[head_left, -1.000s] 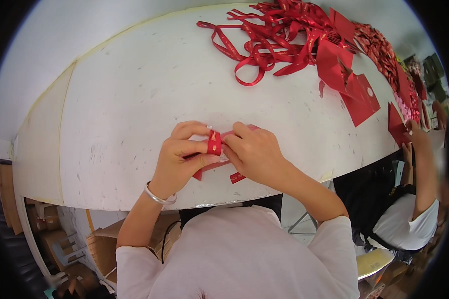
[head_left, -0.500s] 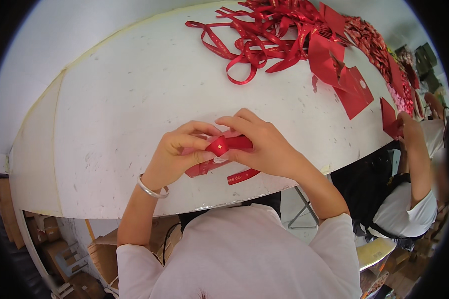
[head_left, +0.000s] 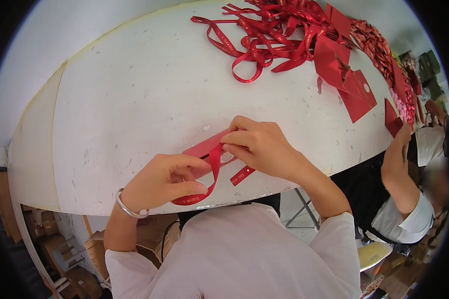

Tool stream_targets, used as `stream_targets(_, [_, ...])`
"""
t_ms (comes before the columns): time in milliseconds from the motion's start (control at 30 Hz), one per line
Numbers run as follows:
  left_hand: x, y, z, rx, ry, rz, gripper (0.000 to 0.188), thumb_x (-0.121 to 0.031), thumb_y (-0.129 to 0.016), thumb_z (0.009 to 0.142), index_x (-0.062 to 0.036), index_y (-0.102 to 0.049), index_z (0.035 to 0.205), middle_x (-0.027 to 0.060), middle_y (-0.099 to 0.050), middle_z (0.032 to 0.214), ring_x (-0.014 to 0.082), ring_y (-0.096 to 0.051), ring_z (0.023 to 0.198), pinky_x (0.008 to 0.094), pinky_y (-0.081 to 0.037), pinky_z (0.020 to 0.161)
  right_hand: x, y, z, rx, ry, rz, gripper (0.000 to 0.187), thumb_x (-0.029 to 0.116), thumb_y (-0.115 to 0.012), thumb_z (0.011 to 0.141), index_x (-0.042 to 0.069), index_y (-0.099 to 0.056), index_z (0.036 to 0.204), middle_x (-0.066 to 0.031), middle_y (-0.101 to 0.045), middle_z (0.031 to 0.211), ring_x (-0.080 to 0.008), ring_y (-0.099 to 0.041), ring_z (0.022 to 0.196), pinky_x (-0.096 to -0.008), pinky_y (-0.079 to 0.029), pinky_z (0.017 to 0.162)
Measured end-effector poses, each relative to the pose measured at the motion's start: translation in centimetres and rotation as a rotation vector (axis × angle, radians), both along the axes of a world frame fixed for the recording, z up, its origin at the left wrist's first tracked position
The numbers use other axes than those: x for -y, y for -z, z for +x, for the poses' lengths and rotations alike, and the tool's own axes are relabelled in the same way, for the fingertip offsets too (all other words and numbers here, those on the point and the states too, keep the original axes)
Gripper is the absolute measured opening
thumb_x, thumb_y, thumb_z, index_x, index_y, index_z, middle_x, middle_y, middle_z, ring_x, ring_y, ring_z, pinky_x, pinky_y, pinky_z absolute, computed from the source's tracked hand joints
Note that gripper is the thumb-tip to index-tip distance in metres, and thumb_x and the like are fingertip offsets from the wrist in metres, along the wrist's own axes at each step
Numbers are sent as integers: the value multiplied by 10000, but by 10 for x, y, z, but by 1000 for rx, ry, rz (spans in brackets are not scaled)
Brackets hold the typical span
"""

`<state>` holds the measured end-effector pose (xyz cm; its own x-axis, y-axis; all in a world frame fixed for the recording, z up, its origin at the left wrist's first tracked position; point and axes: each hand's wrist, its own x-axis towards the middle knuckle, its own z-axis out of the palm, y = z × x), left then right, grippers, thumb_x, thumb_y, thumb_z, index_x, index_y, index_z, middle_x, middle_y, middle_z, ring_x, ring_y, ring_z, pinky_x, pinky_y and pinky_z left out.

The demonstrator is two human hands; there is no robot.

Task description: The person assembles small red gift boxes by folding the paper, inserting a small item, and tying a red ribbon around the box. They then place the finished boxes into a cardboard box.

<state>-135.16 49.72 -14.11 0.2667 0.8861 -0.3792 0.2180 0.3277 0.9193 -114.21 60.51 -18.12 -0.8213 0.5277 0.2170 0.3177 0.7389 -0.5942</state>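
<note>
Right hand (head_left: 257, 148): thumb and fingertips pinched together on a glossy red printed ribbon (head_left: 215, 164). Left hand (head_left: 153, 182): thumb and fingers apart beside the ribbon's hanging curve; contact cannot be confirmed. The ribbon passes over a red card piece (head_left: 200, 148) on the white table (head_left: 115, 132), between the hands. Assessment: ribbon light, limp, probably slippery, best pinched flat near the card; card light, stiffer, likely to crease, best held by its long edges.
</note>
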Motion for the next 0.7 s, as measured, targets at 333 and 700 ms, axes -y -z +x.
stream_targets(333, [-10, -30, -5, -303, 97, 38, 455, -126, -782, 693, -65, -614, 1111, 4, -599, 532, 13, -417, 450, 180, -300, 435, -20, -16, -6, 97, -159, -317, 46, 97, -611, 814, 56, -625, 830, -54, -560, 836, -214, -564, 704, -331, -437, 611])
stream_targets(700, [-19, -11, -20, -241, 73, 59, 218, -173, -560, 882, 32, -627, 849, 13, -551, 625, 81, -447, 533, 253, -408, 498, -14, -21, -20, 298, 17, -413, 217, 223, -534, 855, 33, -623, 797, -106, -611, 858, -272, -588, 746, -364, -458, 696])
